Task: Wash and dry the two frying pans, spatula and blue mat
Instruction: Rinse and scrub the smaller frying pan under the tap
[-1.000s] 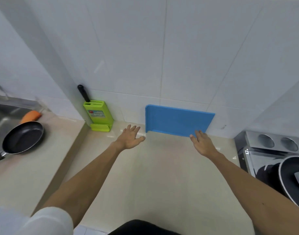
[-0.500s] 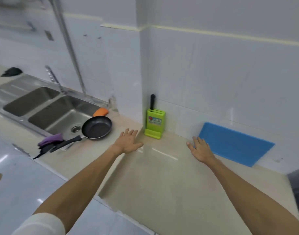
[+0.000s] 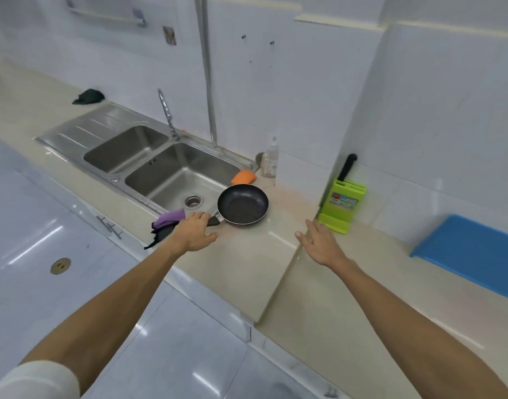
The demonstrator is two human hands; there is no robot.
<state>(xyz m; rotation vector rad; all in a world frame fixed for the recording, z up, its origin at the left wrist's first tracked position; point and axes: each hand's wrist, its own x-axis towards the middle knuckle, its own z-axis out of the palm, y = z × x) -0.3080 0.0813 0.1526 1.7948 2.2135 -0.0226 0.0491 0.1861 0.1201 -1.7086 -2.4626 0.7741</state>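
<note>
Left hand [image 3: 193,233], fingers [image 3: 199,217] loosely extended, hid most of the frying pan [image 3: 242,204] handle [image 3: 214,222]; contact was indeterminable. Right hand [image 3: 319,244] was open-fingered. The right frame edge cut off the blue mat [image 3: 471,254].

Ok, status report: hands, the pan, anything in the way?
Left hand open, over the frying pan handle. Right hand open, holding nothing. Pan on counter beside sink. Purple cloth beside the handle.

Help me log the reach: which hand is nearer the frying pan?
Left. The left hand is over the handle of the frying pan; the right hand is above the counter, right of the pan and apart.
</note>
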